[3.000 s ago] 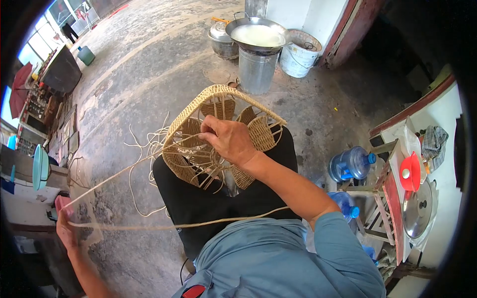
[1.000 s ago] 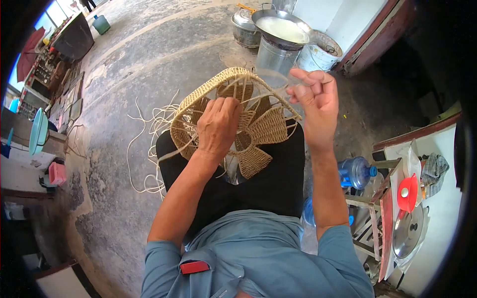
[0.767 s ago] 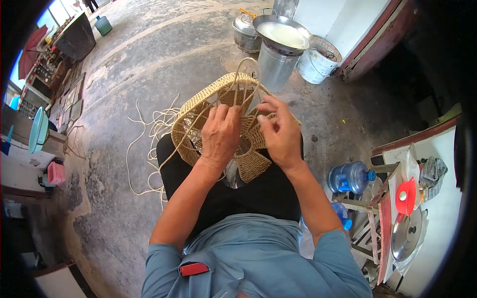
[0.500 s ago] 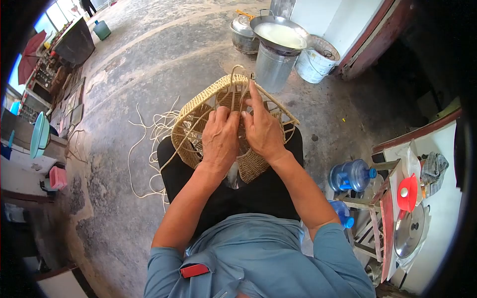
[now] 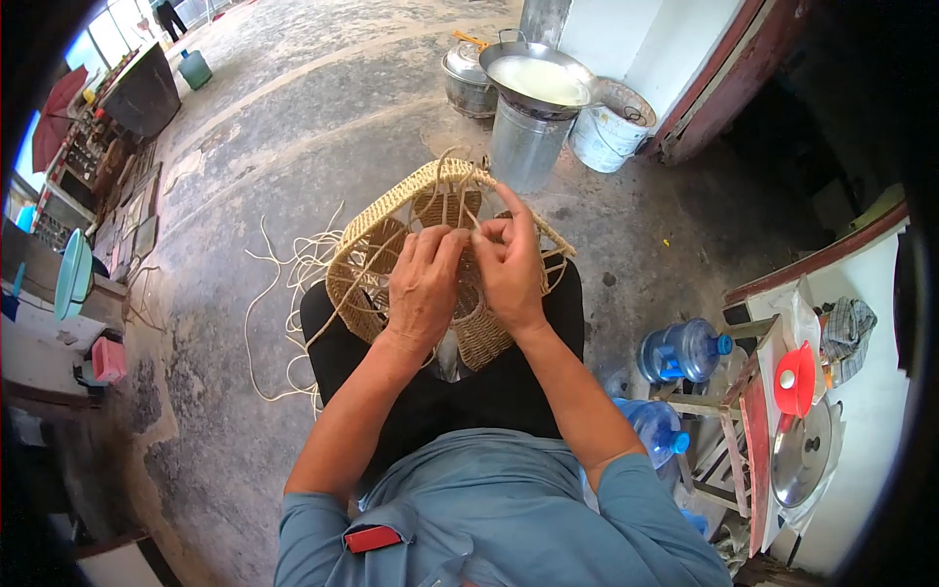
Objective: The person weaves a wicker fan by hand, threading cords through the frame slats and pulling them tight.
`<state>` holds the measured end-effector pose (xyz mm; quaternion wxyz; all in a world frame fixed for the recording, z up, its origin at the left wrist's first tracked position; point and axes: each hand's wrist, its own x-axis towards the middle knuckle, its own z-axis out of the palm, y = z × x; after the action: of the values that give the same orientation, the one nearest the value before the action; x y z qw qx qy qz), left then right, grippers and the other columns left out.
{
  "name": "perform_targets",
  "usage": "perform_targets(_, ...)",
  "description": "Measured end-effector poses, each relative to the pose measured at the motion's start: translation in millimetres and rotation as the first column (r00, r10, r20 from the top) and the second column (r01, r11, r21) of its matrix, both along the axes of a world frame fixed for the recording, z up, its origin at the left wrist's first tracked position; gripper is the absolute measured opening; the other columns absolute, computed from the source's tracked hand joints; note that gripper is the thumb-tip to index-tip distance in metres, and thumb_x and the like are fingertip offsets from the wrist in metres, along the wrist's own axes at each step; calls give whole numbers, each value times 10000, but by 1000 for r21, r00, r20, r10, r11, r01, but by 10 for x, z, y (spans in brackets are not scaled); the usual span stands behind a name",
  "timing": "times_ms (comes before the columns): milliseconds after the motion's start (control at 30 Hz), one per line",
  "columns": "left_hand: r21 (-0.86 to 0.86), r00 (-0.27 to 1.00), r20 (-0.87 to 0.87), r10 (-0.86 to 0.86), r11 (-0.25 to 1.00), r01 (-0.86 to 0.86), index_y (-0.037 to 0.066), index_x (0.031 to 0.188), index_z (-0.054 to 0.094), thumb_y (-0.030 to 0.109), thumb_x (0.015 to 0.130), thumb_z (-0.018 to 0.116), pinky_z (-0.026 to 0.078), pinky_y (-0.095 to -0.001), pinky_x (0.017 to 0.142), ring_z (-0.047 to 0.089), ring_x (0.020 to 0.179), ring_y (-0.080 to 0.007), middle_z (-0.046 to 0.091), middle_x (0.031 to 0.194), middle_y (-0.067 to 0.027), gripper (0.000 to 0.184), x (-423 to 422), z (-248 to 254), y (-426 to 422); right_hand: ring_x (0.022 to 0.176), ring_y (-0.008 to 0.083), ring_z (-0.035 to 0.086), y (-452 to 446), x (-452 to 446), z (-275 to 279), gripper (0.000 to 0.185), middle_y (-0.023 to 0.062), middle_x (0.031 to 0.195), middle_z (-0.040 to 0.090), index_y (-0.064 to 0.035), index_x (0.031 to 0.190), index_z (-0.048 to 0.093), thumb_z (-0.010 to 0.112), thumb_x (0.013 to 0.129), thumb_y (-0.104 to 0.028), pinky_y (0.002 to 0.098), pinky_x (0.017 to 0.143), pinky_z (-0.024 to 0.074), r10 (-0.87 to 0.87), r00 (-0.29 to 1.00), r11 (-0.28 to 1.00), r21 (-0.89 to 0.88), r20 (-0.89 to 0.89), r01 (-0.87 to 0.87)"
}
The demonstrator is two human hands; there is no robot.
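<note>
A woven basket (image 5: 482, 338) of straw-coloured cord rests on my lap, with its braided rim (image 5: 391, 196) facing away from me and gaps between its woven panels. My left hand (image 5: 423, 289) is closed at the middle of the basket, its curled fingertips on upright strands of cord. Close beside it, my right hand (image 5: 513, 269) pinches a thin cord (image 5: 472, 217) between thumb and fingers, while one finger reaches up to the rim. A loop of cord (image 5: 448, 157) stands above the far rim. The fingertips partly hide the strands they hold.
Loose cord (image 5: 256, 338) trails on the floor left of my legs. Ahead stands a wok (image 5: 538, 80) of pale contents on a metal cylinder (image 5: 528, 147), beside a white bucket (image 5: 608, 137). Water jugs (image 5: 685, 350) and a wooden stand (image 5: 734, 411) are at right. A person (image 5: 168, 18) stands far off.
My right hand's raised finger has bent and come down to the rim, and its thumb now pinches the cord. The loop above the rim has tilted over. The whole view has shifted slightly.
</note>
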<state>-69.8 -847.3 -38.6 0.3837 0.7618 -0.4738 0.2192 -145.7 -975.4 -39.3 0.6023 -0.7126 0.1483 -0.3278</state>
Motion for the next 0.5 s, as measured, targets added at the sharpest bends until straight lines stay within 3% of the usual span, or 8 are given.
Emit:
perform_targets(67,12,997,31,-69,998,69,59,1190,707,-16,928,720,572,-455,925,680,1072,-359,697,1184,-130,273,19,-6,-42,629,63,548,-190,-71,46,652,30,966,636,-40,1620,449,686,1013,-54,207,523,433,125,986,855,491,115,-166)
perform_targets(200,83,989,115,-97,993,88,63,1176,712,-6,911,700,587,-427,914,697,1044,-320,725,1160,-100,274,44,-8,-147,572,-1,393,-846,-494,67,546,-66,845,524,-39,1522,548,671,990,-60,179,450,283,165,982,836,515,94,-190)
perform_targets(267,119,988,113,-105,989,92,74,1158,727,17,906,704,587,-416,894,699,1021,-303,737,1131,-88,259,59,-4,-184,568,-5,374,-1338,-837,40,520,-78,820,501,-32,1477,592,689,966,-49,190,452,270,67,998,895,440,18,-68)
perform_targets(367,145,993,81,-89,986,77,91,1115,744,59,916,711,581,-407,860,699,981,-283,739,1067,-67,205,78,-12,-238,543,12,364,-2171,-1486,10,513,-74,800,496,-28,1460,612,703,954,-39,213,448,265,-216,976,879,435,4,193)
perform_targets(467,170,997,62,-55,984,44,105,1065,749,95,933,717,576,-409,836,700,955,-274,717,992,-56,136,62,7,-286,521,30,356,-3108,-2294,-169,514,-69,800,507,-39,1461,619,719,957,-35,226,432,259,-539,841,724,487,-44,489)
perform_targets(500,180,997,59,-42,983,31,109,1048,749,106,939,718,575,-411,830,700,949,-272,707,966,-54,114,58,15,-299,503,35,347,-3376,-2602,-292,429,-73,778,502,-70,1377,645,731,957,-58,230,412,254,-583,812,673,540,-33,505)
